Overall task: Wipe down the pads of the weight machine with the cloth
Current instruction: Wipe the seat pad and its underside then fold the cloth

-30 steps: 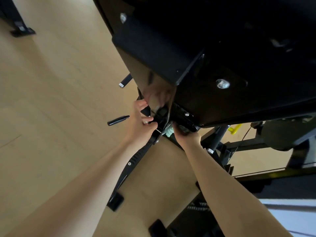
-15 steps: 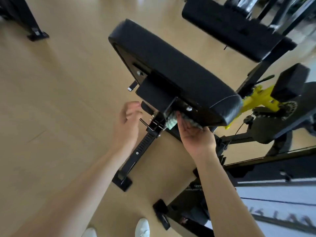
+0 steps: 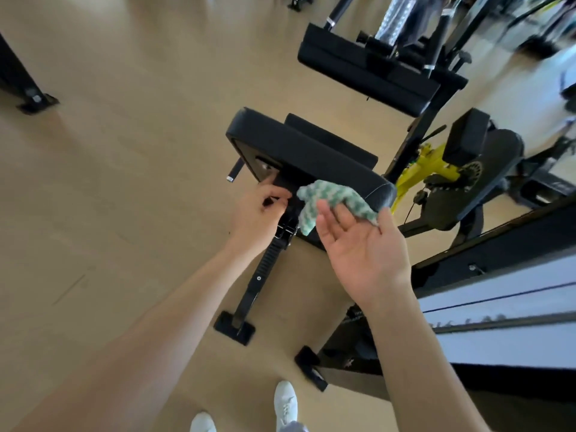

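Presently, cloth (image 3: 330, 198) drapes loosely over spread right hand (image 3: 361, 247) — may slip off before reaching the pad (image 3: 311, 151); left hand (image 3: 258, 210) curled, grip indeterminate.

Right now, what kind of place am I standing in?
Most likely a gym: a black padded seat on a notched adjustment post, a second long black pad beyond it, and a yellow lever arm, all of which look like weight-machine parts.
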Motion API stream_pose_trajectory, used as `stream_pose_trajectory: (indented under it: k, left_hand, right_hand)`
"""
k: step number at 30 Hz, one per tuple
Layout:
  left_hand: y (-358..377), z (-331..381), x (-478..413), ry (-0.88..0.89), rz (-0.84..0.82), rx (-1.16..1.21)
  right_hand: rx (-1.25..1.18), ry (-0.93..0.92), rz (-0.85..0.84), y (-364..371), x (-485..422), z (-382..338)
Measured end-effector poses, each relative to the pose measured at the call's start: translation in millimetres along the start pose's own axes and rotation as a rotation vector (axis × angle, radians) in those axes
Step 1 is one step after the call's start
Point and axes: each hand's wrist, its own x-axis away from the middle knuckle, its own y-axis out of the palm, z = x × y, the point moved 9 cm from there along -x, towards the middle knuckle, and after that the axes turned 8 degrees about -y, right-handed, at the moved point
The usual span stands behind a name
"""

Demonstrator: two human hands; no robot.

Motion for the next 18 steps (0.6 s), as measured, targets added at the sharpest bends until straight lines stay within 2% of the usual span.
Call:
stream_pose_trajectory:
  k: [1,4,5,7,10,13,14,16,18]
  left_hand:
    - [1.2,4.6,6.4,-0.064,-0.043,0.061]
    - [-13.5,7.7,36.8,-0.065,-0.149,0.346]
    - [-16.7,3.0,44.7,-0.102,-0.159,0.443]
    - [-17.9,-6.3,55.8,-0.218,-0.283,0.573]
    - [-30.6,-5.0,71.5,-0.274,-0.418,0.445]
    - [-33.8,-12.5,91.6,-0.281,-0.524,0.384]
    - [-36.4,-19.7,91.3,-0.253,-0.506,0.331]
    - [-48.6,-22.0,84.8,-0.212,-0.359,0.29]
    - [-70.7,-25.6,71.3,-0.266,-0.111,0.318]
  right_hand:
    - [0.069,-0.008,-0.034,10.4,8.9,-0.1]
    - [0.318,-0.087,-0.154,35.0,28.6,-3.4]
    - [0.427,-0.113,-0.208,43.2,34.2,-3.0]
    - [0.63,-0.138,-0.3,59.1,42.2,4.8]
    - [0.9,-0.167,-0.319,71.7,41.7,20.3]
    - [1.066,-0.196,-0.214,65.2,25.5,31.7]
    - [1.113,-0.204,-0.202,63.4,19.4,35.3]
    - [1.2,-0.245,-0.223,63.4,10.5,40.0]
    - [1.306,-0.45,-0.203,67.0,4.3,22.0]
